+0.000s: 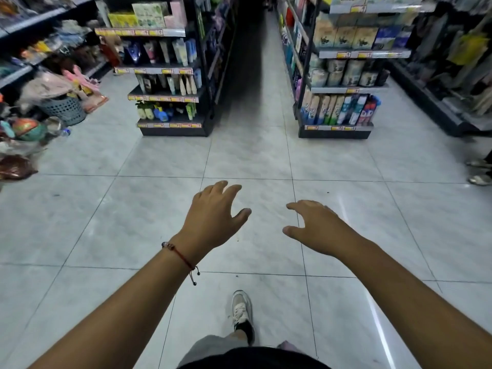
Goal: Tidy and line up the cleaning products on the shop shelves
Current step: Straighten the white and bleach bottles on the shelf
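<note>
both the left hand [213,217] and right hand [316,227] hang loose-fingered and empty over the tiled floor [133,209], probably because the cleaning products [159,113] sit well ahead on the shelf unit [173,130].

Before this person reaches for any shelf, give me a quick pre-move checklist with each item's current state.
1. Left hand free: ok, fingers relaxed, holding nothing.
2. Right hand free: ok, spread, holding nothing.
3. Within reach of a shelf: not ok, both hands hang over bare floor tiles.
4. Path ahead: ok, open floor up to the left end shelf and right end shelf.
5. Which shelf holds cleaning products: cannot tell, labels are blurred.
6. Bystander: another person's feet at the right edge, off the path.
</note>
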`<state>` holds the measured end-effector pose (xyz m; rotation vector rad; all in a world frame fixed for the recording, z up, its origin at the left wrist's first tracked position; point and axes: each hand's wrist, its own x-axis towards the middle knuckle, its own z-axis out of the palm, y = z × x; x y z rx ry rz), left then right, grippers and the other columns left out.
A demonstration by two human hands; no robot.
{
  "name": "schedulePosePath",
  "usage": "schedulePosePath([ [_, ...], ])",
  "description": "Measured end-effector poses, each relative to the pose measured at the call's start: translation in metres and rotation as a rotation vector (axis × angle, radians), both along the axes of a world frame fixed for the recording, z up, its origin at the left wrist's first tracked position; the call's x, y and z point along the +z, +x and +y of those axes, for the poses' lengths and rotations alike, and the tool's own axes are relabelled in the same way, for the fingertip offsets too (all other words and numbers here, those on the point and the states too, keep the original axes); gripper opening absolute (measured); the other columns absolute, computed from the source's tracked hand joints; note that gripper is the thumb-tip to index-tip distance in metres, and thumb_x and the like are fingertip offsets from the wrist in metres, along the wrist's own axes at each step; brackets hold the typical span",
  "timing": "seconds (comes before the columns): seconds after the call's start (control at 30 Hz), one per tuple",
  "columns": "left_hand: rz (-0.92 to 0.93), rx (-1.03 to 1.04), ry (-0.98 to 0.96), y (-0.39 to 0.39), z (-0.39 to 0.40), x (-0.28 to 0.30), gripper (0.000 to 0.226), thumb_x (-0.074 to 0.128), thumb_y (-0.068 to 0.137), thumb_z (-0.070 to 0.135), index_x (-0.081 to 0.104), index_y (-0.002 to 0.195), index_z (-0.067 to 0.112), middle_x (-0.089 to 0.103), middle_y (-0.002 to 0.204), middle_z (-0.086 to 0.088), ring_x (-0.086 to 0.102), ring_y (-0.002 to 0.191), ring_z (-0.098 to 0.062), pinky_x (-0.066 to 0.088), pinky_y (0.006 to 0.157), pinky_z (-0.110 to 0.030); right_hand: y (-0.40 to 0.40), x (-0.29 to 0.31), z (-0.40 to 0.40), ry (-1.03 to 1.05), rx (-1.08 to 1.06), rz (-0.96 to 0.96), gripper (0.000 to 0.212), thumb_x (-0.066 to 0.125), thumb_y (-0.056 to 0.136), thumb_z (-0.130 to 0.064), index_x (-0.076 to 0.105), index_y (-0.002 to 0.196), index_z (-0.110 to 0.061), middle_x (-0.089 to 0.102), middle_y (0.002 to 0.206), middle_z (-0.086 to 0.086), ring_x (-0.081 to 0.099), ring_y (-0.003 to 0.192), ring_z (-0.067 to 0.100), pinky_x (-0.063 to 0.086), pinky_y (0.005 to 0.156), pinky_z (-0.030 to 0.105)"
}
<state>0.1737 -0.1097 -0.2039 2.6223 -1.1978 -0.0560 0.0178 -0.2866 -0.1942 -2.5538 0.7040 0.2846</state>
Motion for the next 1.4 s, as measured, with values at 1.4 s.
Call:
schedulePosePath([
  [1.4, 0.041, 0.020, 0.085, 0.656, -0.500, 0.022, 0.067, 0.051, 0.095, 0.059, 0.039, 0.151, 0.026, 0.039, 0.157, -0.005, 0.036, 0.144, -0.024, 0.031, 0.114, -0.041, 0.676, 0.028, -0.497, -0.009, 0.117, -0.001, 0.062, 0.055, 0.096, -0.050, 0.034, 0.152, -0.033, 0.031, 0.160, -0.006, 0.022, 0.149, 0.015, 0.017, 0.119, 0.031],
])
